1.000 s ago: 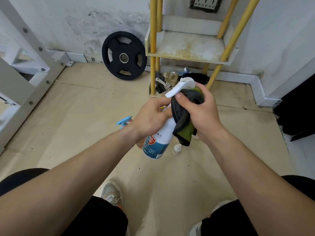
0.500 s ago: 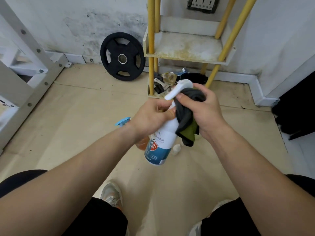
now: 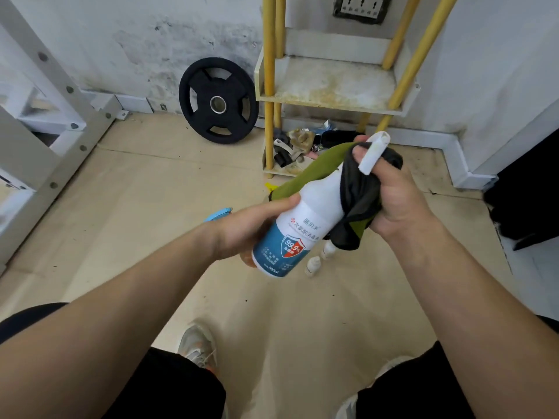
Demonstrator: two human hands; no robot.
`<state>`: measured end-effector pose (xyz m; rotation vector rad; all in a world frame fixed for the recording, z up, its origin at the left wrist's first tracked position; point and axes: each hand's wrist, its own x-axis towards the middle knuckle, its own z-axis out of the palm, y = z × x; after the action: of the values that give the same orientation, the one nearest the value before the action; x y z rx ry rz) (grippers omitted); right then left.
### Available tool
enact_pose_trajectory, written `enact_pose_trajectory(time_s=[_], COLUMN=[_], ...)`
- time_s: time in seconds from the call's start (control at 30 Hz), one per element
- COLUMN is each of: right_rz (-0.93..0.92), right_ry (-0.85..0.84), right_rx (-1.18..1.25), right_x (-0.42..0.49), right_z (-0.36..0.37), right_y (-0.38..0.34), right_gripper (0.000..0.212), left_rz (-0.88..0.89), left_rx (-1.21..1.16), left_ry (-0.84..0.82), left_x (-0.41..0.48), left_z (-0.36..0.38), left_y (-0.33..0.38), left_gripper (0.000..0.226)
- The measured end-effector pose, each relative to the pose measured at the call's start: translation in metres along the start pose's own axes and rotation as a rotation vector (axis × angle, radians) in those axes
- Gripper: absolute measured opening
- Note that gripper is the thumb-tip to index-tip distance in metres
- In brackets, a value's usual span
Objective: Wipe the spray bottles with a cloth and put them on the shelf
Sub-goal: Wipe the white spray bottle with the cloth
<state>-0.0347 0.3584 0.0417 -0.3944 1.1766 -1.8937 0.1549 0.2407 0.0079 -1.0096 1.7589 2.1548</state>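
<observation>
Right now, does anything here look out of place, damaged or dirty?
Yes. The yellow-legged shelf has a white tier stained brown, the white wall behind the black weight plate carries dark blotches, and odds and ends lie jumbled on the shelf's bottom tier. No spill shows.

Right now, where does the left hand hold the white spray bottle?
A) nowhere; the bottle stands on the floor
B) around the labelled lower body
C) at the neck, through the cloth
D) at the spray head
B: the left hand grips the spray bottle around its blue-labelled lower body, while the right hand holds the cloth up at the spray head.
</observation>
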Motion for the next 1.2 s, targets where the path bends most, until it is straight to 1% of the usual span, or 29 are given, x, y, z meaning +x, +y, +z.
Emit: enact_pose_trajectory(time_s=[0.03,0.07,0.1,0.2,0.23,0.27,0.3,0.37,0.4,0.5,0.57,0.6,0.7,0.77,0.83,0.9,0.97,1.07,1.13,1.2], right_rz=[0.012,0.022,0.035,0.056,0.042,0.026,0.011,-0.037,-0.062,-0.107,-0.116,-0.104,-0.079,-0.081,-0.05,-0.004,0.034,0.024,-0.051,-0.162], right_ry=[0.009,0.021,0.041,0.138,0.166,0.194,0.217,0.252,0.258,0.245,0.24,0.245,0.26,0.255,0.241,0.247,0.257,0.276,0.29,0.311], right_rx=[0.04,0.061,0.069,0.077,0.075,0.05,0.013,-0.096,-0.157,-0.254,-0.242,-0.232,-0.23,-0.272,-0.296,-0.317,-0.354,-0.425,-0.477,-0.54], right_x=[0.001,0.003,0.004,0.008,0.008,0.007,0.007,0.002,0.0,-0.002,0.0,0.001,0.0,-0.004,-0.008,-0.01,-0.012,-0.014,-0.013,-0.01], right_z=[-0.002,-0.003,-0.002,0.0,0.002,0.003,0.004,0.009,0.01,0.013,0.011,0.011,0.018,0.024,0.025,0.024,0.023,0.028,0.032,0.035], right_y=[0.001,0.001,0.002,0.004,0.004,0.004,0.004,0.006,0.007,0.009,0.009,0.01,0.025,0.039,0.051,0.059,0.062,0.06,0.052,0.042], right_gripper=[0.011,0.011,0.02,0.089,0.098,0.096,0.086,0.052,0.042,0.037,0.029,0.028,0.041,0.047,0.045,0.039,0.035,0.029,0.034,0.037], left_rz=[-0.041,-0.046,-0.042,0.044,0.077,0.101,0.117,0.15,0.167,0.195,0.207,0.214,0.22,0.216,0.192,0.126,0.088,0.124,0.174,0.209], left_rx=[-0.05,-0.08,-0.091,0.004,0.038,0.064,0.099,0.174,0.202,0.2,0.152,0.109,-0.074,-0.199,-0.331,-0.417,-0.414,-0.393,-0.35,-0.294], left_ry=[-0.096,-0.151,-0.165,-0.055,-0.004,0.06,0.143,0.305,0.368,0.457,0.466,0.464,0.433,0.365,0.29,0.297,0.351,0.329,0.289,0.275], left_x=[0.002,0.0,-0.003,-0.007,-0.009,-0.011,-0.012,-0.012,-0.011,-0.009,-0.009,-0.009,-0.01,-0.011,-0.011,-0.01,-0.007,-0.003,-0.004,-0.005], left_z=[-0.004,-0.005,-0.005,0.004,0.009,0.016,0.022,0.037,0.044,0.059,0.061,0.061,0.06,0.056,0.045,0.033,0.024,0.018,0.017,0.018], left_y=[-0.005,-0.007,-0.006,0.001,0.005,0.008,0.009,0.009,0.006,0.0,0.0,0.001,0.008,0.017,0.025,0.026,0.023,0.017,0.016,0.015], left_gripper=[0.078,0.083,0.086,0.087,0.086,0.083,0.078,0.07,0.066,0.063,0.063,0.062,0.046,0.039,0.042,0.045,0.042,0.037,0.038,0.049])
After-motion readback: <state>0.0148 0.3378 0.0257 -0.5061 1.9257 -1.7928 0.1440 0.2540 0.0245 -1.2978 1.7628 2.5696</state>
